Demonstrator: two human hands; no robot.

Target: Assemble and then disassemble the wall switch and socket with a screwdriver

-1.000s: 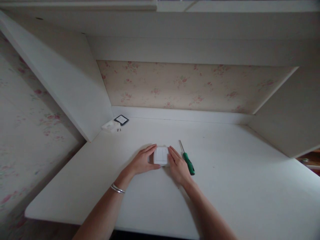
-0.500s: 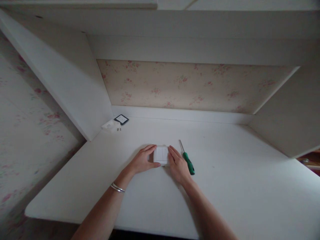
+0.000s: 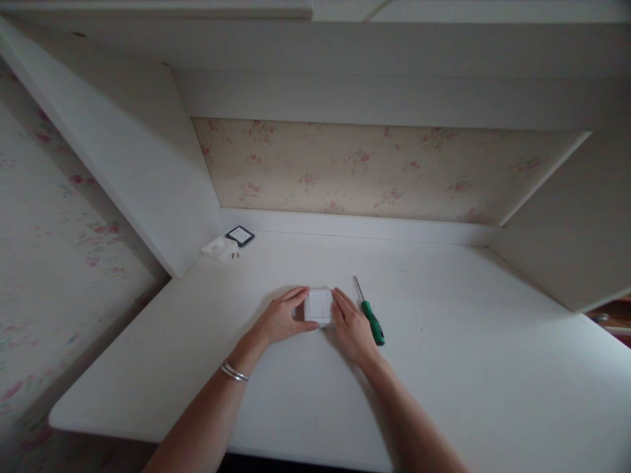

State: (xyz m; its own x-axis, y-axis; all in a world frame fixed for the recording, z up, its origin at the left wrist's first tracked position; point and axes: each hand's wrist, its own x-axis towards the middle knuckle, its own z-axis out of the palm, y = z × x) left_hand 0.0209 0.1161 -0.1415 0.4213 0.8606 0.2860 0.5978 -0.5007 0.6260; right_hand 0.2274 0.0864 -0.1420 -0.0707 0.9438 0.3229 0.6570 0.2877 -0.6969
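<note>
Box (image 3: 319,305), white and squarish, touches left hand (image 3: 282,320) and right hand (image 3: 353,330).

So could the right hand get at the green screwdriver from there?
Likely yes: the green screwdriver lies close beside the right hand, and nothing visible stands between them, though that hand is touching the white box.

One head cam, worn above the near side of the white desk (image 3: 468,374), faces fwd & slightly down, wide angle. Mid-dist.: left hand (image 3: 284,318) & right hand (image 3: 352,328) sit just below frame ctr, forearms (image 3: 200,414) entering from bottom edge. Floral wallpaper (image 3: 335,167) straight ahead, overhead cabinet (image 3: 345,49) across top. Far R edge dim, poss. wooden furniture (image 3: 616,311).
</note>
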